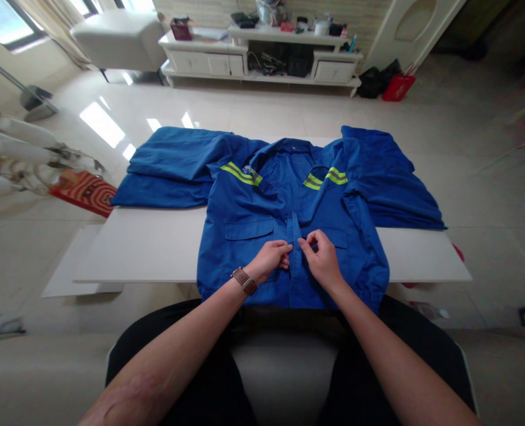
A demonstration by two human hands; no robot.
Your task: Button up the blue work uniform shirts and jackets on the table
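Note:
A blue work jacket [244,207] with yellow-green and grey reflective strips lies front up on a white table, collar away from me and sleeves out to both sides. My left hand [271,258], with a brown watch strap [244,281] on its wrist, pinches one edge of the front opening about midway down. Just across the opening, my right hand [319,254] has its thumb and forefinger closed together at the other front edge. Both hands sit close together over the placket [295,266]. Any button under the fingertips is too small to make out.
The white table [155,248] shows on either side of the jacket, its near edge by my knees. A white TV cabinet [262,59] stands along the far wall. A red bag [398,87] is on the floor at right, a patterned red bag [84,190] at left.

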